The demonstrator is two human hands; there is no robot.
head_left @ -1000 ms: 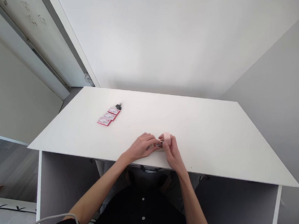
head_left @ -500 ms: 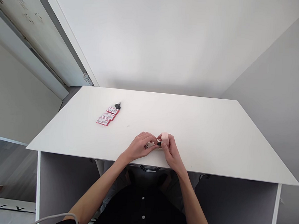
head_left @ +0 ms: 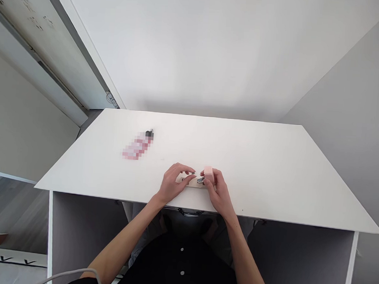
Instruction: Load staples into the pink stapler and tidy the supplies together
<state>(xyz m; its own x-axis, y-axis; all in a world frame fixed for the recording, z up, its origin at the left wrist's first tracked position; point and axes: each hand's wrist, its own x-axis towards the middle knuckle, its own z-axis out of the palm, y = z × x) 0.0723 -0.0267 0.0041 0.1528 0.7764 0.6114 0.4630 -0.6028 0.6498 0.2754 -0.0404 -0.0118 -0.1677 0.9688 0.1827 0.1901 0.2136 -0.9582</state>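
Observation:
A pale pink stapler (head_left: 209, 173) with a long flat base (head_left: 193, 183) rests near the front edge of the desk, its upper part tipped up. My right hand (head_left: 219, 191) is closed around that raised part, fingers behind and thumb in front. A metal piece of the mechanism (head_left: 200, 180) shows just left of the thumb. My left hand (head_left: 176, 182) sits over the base's left end, thumb and fingertips pinched close together. Something small and dark shows at those fingertips, too small to make out.
On the white desk (head_left: 272, 165), at the left, lies a blurred red-and-white group of small packs (head_left: 137, 147) with a black item (head_left: 149, 134) at its far end. A pale cable (head_left: 70, 273) crosses my left forearm.
My left hand has drawn back left from the metal mechanism, uncovering it and more of the base. The right hand still holds the raised part, which has turned slightly. The red-and-white packs now appear blurred.

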